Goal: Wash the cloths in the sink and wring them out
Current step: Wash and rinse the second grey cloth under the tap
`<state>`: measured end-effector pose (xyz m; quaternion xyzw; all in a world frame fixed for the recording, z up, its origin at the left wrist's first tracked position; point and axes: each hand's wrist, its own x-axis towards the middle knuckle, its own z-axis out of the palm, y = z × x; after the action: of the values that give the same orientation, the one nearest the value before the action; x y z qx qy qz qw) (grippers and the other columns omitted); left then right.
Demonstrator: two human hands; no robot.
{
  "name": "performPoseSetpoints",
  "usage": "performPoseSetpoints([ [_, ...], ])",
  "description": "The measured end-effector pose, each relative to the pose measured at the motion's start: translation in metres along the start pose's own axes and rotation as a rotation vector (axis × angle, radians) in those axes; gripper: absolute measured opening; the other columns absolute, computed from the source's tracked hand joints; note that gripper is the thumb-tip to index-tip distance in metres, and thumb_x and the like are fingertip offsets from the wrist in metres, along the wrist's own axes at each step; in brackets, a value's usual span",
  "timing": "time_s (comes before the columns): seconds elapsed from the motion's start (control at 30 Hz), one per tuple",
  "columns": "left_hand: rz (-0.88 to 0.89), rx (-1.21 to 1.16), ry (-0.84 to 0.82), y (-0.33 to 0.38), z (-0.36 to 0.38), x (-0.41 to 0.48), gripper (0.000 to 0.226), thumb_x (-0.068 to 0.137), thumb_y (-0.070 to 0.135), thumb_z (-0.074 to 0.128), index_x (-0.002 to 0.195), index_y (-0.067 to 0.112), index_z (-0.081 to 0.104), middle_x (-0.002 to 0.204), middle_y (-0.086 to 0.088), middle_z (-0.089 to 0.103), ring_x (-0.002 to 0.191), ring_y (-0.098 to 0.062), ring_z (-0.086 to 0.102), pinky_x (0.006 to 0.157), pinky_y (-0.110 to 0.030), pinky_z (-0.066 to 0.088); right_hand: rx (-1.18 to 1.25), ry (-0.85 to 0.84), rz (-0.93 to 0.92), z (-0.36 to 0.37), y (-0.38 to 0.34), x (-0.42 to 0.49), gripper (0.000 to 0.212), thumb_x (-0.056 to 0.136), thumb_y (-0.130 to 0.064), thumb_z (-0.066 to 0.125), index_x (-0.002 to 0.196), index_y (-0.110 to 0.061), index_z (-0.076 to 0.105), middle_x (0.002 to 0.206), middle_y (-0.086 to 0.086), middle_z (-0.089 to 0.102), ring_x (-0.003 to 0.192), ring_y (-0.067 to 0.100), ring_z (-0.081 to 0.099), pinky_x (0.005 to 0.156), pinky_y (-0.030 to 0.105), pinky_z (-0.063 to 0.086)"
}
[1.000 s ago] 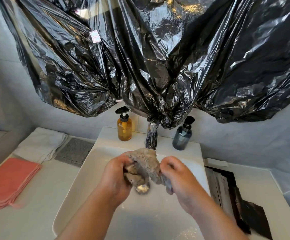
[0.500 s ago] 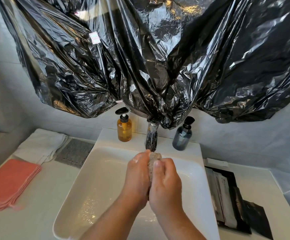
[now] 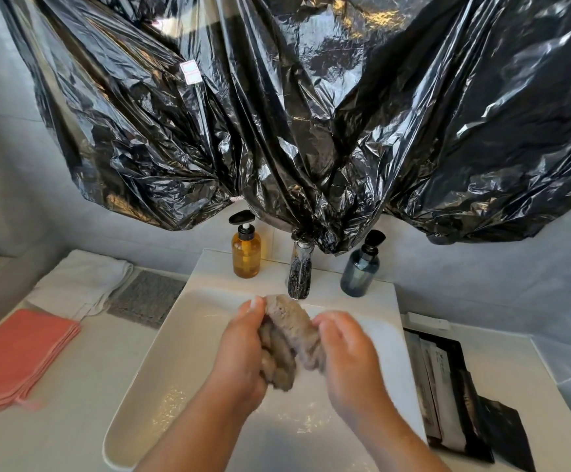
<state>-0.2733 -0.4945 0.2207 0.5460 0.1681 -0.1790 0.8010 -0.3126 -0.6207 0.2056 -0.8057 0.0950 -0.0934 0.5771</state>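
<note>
Above the sink (image 3: 161, 362), the grey cloth (image 3: 289, 338) is held as a bunched wad between both hands. On its left side, the left hand (image 3: 243, 349) is closed round the folds, the grip wrapped tight. The cloth's long axis runs from its lower end by the left palm up toward the faucet (image 3: 299, 274). On its right flank, the right hand (image 3: 349, 356) is curled. Both hands are equally near, so a twist about that axis is likely called for.
</note>
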Motion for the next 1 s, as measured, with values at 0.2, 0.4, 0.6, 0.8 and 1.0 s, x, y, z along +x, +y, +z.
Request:
performPoseSetpoints([
  [0.2, 0.081, 0.091, -0.045, -0.005, 0.030, -0.019, 0.050, 0.107, 0.044, 0.035, 0.081, 0.009, 0.060, 0.073, -0.018, 0.058, 0.068, -0.031, 0.059, 0.061, -0.040, 0.050, -0.113, 0.168, -0.140, 0.019, -0.006, -0.010, 0.031, 0.095, -0.048, 0.042, 0.069, -0.033, 0.047, 0.069, -0.014, 0.059, 0.063, 0.007, 0.055, 0.055, 0.018, 0.039],
  [0.4, -0.100, 0.228, -0.060, -0.021, 0.034, -0.031, 0.047, 0.104, 0.031, 0.044, 0.064, 0.008, 0.050, 0.052, -0.009, 0.042, 0.045, -0.017, 0.038, 0.050, -0.024, 0.032, -0.099, 0.109, 0.052, 0.000, -0.028, 0.038, 0.044, 0.103, -0.035, 0.045, 0.064, -0.017, 0.038, 0.060, -0.002, 0.037, 0.056, 0.013, 0.036, 0.057, 0.034, 0.031],
  [0.6, 0.004, -0.037, -0.022, -0.007, 0.011, -0.011, 0.061, 0.103, 0.054, 0.039, 0.101, 0.003, 0.075, 0.100, -0.020, 0.072, 0.090, -0.036, 0.070, 0.088, -0.047, 0.052, 0.105, -0.112, 0.117, -0.005, -0.014, 0.025, 0.035, 0.106, -0.033, 0.043, 0.079, -0.014, 0.057, 0.063, -0.003, 0.050, 0.056, 0.007, 0.047, 0.055, 0.025, 0.041],
  [0.8, 0.087, 0.034, -0.033, -0.006, 0.018, -0.006, 0.043, 0.104, 0.045, 0.043, 0.079, 0.012, 0.051, 0.065, -0.011, 0.050, 0.058, -0.024, 0.054, 0.056, -0.034, 0.045, -0.124, 0.010, -0.082, 0.021, -0.002, -0.014, 0.041, 0.086, -0.065, 0.032, 0.077, -0.031, 0.053, 0.067, -0.012, 0.061, 0.064, 0.010, 0.058, 0.060, 0.031, 0.047],
  [1.0, 0.048, 0.252, -0.068, -0.013, 0.028, -0.021, 0.030, 0.089, 0.024, 0.056, 0.069, 0.002, 0.057, 0.057, -0.017, 0.047, 0.047, -0.023, 0.046, 0.055, -0.037, 0.038, -0.041, 0.188, -0.018, 0.011, -0.019, 0.021, 0.045, 0.105, -0.034, 0.040, 0.060, -0.029, 0.041, 0.051, -0.013, 0.051, 0.052, 0.001, 0.046, 0.056, 0.020, 0.036],
])
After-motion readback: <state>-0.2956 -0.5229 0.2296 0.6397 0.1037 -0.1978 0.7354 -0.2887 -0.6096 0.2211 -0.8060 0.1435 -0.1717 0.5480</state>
